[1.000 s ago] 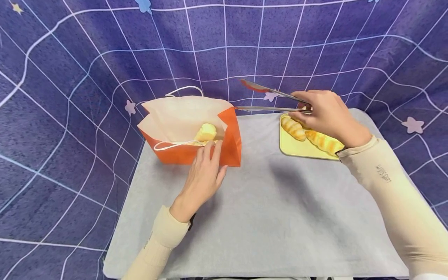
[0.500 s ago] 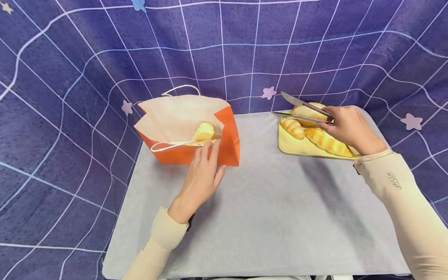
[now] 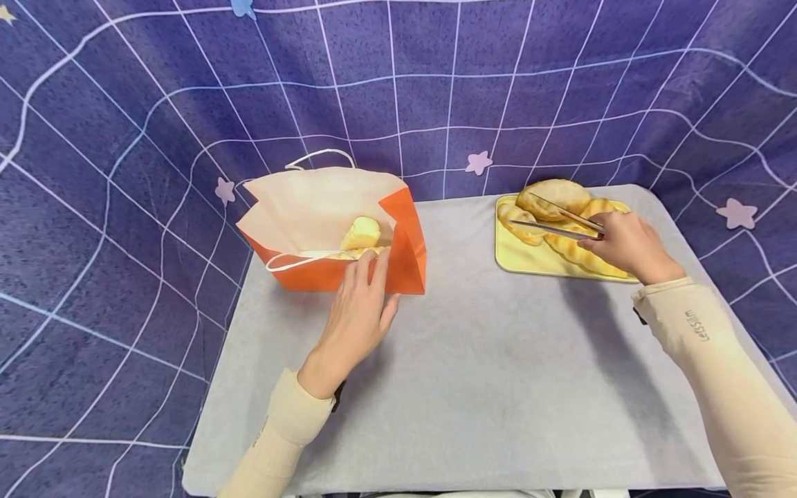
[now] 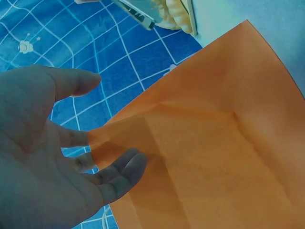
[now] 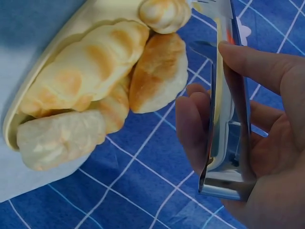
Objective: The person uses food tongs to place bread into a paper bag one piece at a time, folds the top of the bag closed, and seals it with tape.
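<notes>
An orange paper bag with white handles stands at left with its mouth open. My left hand rests at its front rim. In the left wrist view, two fingers go behind the paper edge and others curve over its outside, while the thumb stands apart. Inside the bag, a yellow bread piece shows. My right hand holds metal tongs, arms apart, over the breads; contact with any bread cannot be told. Under them are a small roll, an oval bun and a long ridged bread.
A yellow tray carries several breads at the right rear of the grey table. A pale bread lies at the tray's end in the right wrist view. Purple grid-patterned cloth hangs behind and beside the table.
My right hand has carried the tongs from beside the bag rightward and down over the tray's breads. The left hand stays at the bag's rim.
</notes>
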A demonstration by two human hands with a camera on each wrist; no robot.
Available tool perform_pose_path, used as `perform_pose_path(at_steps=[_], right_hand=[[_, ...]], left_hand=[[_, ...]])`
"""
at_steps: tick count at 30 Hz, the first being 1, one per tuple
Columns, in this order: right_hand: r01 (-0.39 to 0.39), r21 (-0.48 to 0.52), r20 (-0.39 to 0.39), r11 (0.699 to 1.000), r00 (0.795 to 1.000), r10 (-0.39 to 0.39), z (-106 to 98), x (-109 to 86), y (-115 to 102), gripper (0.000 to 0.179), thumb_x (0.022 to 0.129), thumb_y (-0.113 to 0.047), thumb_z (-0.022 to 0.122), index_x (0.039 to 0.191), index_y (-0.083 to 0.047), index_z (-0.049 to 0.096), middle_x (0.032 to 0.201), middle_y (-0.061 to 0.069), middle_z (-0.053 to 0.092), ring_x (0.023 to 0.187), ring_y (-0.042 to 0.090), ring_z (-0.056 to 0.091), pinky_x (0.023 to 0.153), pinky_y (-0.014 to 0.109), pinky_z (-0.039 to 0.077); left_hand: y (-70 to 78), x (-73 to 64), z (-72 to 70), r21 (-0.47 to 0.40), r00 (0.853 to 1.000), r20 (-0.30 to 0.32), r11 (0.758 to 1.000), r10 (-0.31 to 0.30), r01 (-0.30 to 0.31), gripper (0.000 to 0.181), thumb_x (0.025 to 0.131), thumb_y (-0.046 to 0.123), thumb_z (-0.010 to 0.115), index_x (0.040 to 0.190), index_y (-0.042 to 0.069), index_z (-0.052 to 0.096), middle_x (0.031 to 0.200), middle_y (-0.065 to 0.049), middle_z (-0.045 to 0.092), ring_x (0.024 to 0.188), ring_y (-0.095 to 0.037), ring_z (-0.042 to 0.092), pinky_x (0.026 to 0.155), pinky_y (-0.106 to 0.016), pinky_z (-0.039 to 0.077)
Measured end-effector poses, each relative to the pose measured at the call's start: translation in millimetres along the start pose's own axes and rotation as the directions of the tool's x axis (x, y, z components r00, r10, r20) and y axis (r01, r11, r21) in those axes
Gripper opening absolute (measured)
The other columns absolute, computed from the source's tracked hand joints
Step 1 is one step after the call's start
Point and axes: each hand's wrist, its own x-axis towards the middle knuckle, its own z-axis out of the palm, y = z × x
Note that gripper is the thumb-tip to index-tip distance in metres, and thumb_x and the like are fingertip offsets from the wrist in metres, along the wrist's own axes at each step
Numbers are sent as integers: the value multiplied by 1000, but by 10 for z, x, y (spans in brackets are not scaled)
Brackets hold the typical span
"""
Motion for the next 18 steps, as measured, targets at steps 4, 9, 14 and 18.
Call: perform_pose_path(at_steps=[4, 9, 14, 18], right_hand=[[-8, -7, 11, 1000, 1000, 8, 49, 9, 45, 22, 83, -26, 76, 83, -7, 63, 65, 5, 50, 63, 28, 51, 53, 49, 38], [-16, -18, 36, 1000, 999, 16, 98, 37, 73, 26, 82, -28, 76, 76, -10, 59, 64, 4, 47, 62, 28, 50, 52, 49, 38], [-39, -18, 66, 999, 997, 41, 166, 61, 104, 29, 82, -31, 77, 77, -10, 59, 66, 6, 49, 70, 34, 56, 54, 54, 41], [-52, -18, 76, 998, 996, 53, 230, 76, 121, 29, 81, -31, 78, 78, -9, 60, 69, 9, 51, 74, 40, 58, 55, 57, 42]], left_hand=[[2, 0, -4, 0, 1000, 2, 1000, -2, 2, 72, 91, 21, 69, 150, 3, 33, 139, -19, 41, 108, -35, 46, 85, -44, 47], [-2, -7, -12, 1, 1000, 12, 1000, -13, 13, 73, 91, 22, 69, 151, 4, 32, 140, -18, 40, 108, -34, 46, 85, -44, 47], [-4, -12, -13, -4, 999, 26, 1000, -22, 22, 74, 91, 22, 69, 152, 5, 31, 140, -17, 40, 110, -33, 46, 85, -44, 47], [-7, -20, -8, -6, 1000, 25, 1000, -18, 18, 73, 92, 22, 68, 152, 6, 31, 139, -17, 40, 110, -33, 46, 85, -43, 48]])
